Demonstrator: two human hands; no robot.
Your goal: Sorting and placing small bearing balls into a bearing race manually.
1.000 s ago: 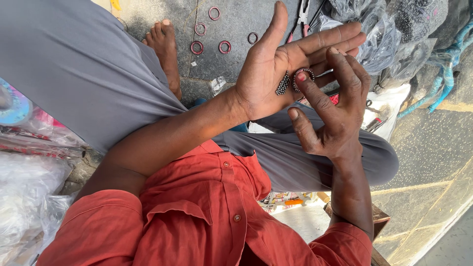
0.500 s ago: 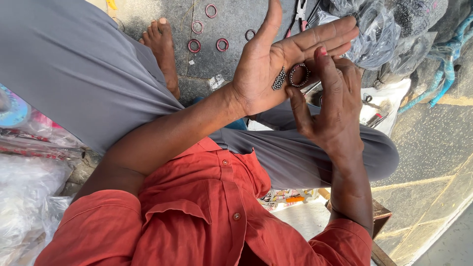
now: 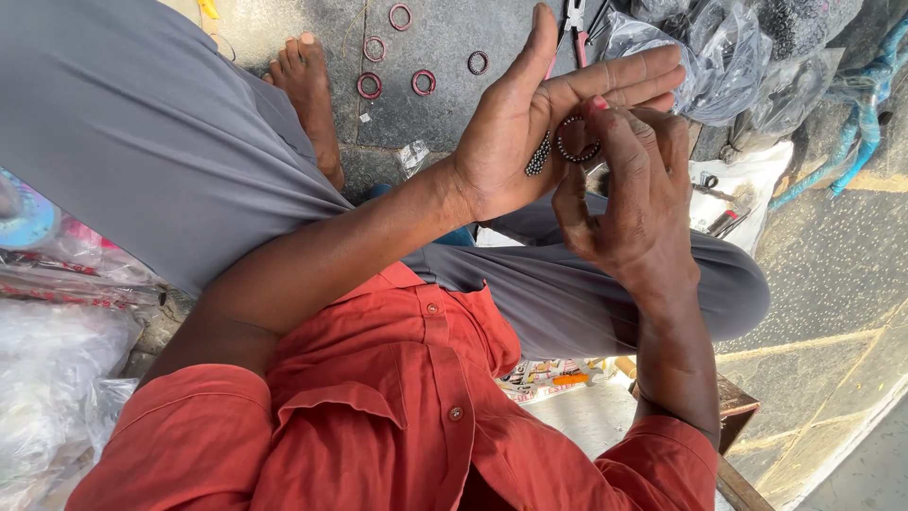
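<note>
Right hand (image 3: 634, 203) has closed in since a second ago: then its fingers were fanned out over the palm, now they are bunched and the tips pinch the bead ring (image 3: 577, 144). Left hand (image 3: 553, 123) stays flat and spread, palm up, fingers pointing right, and it has hardly shifted. The ring lies on that palm at the base of the fingers, so I read it as pinned and steadied there rather than loose. A short bead strand (image 3: 538, 154) of dark beads hangs off the palm just left of the ring. I can't make out whether the two are joined.

Now the surroundings. I'm looking down over a red shirt (image 3: 397, 416) and crossed legs in grey trousers (image 3: 142, 123), with a bare foot (image 3: 307, 85) on the far side. The ground (image 3: 445, 104) is rough grey stone. Beyond the foot lie finished rings (image 3: 424, 81), some red, some dark, well apart from one another. Pliers (image 3: 574, 21) sit at the far edge, clear plastic bags (image 3: 719, 57) far right, a white cloth (image 3: 752, 180) with small tools below them, and more bagged stock (image 3: 47, 378) near left
</note>
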